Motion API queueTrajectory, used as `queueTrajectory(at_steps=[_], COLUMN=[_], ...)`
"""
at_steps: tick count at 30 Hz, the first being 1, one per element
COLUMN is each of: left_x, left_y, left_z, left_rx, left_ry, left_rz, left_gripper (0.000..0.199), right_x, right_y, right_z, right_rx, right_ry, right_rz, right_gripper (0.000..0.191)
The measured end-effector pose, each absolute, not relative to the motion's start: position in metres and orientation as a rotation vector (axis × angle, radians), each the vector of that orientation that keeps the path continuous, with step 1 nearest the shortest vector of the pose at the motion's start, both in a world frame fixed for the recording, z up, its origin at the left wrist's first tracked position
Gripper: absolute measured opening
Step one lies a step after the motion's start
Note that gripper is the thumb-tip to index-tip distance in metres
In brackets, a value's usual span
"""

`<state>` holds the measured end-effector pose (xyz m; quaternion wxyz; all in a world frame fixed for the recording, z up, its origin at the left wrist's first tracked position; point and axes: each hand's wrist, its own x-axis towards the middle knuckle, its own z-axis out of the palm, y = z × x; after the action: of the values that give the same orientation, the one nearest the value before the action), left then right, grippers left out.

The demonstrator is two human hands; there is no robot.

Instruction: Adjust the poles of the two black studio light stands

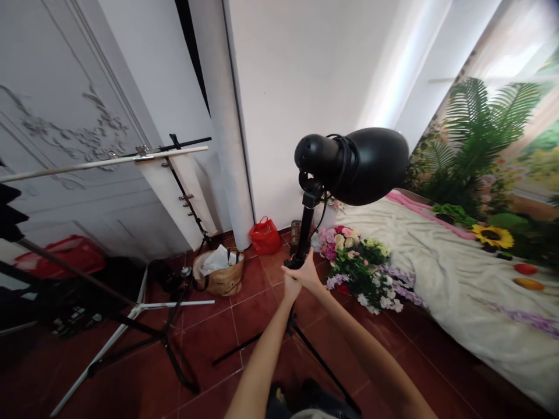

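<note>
A black studio lamp (371, 166) with a bell-shaped head sits on top of a light stand (307, 224), its cord looped around the neck. My right hand (308, 273) is closed around the stand's upper section, near a dark collar or knob. Just below it, my left hand (292, 286) grips the same stand, with its fingers partly hidden. The lamp head points right, toward a bed-like surface. Below my forearms, the stand's thin tripod legs spread over the red floor tiles.
Artificial flowers (349, 250) lie to the right, beside a cream cloth (441, 273) with a sunflower (493, 236). Left stand a wicker basket (222, 279), a red bag (266, 236), a white stand leg (109, 343) and a black tripod (163, 334).
</note>
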<state>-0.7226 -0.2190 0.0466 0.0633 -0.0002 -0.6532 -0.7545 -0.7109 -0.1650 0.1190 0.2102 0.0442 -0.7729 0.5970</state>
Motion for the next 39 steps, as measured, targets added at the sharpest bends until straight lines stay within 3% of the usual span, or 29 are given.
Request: queueTrajectory(at_steps=[7,20,34,37,39], left_x=[-0.724,-0.72,-0.728,-0.729,-0.73], left_y=[-0.217,-0.214,-0.21,-0.21,-0.21], left_z=[0.034,0.037,0.027,0.022,0.02], left_rx=[-0.039,-0.017,0.013,0.005,-0.023], left_ry=[-2.113,-2.127,-2.151,-2.162,-2.182], left_rz=[-2.199,-2.143,-2.095,-2.069,-2.044], left_gripper=[0.012,0.018,0.021,0.022,0.024], right_x=[-0.712,-0.708,-0.706,-0.699,-0.696], right_y=[-0.157,-0.165,-0.155,-0.137,-0.121], right_z=[0.165,0.247,0.244,0.22,0.188], right_rx=[0.154,0.033,0.219,0.425,0.456], right_ry=[-2.116,-2.033,-2.074,-2.092,-2.146], right_rz=[1.688,1.571,1.645,1.681,1.631], right_gripper=[0.085,0.076,0.082,0.079,0.065])
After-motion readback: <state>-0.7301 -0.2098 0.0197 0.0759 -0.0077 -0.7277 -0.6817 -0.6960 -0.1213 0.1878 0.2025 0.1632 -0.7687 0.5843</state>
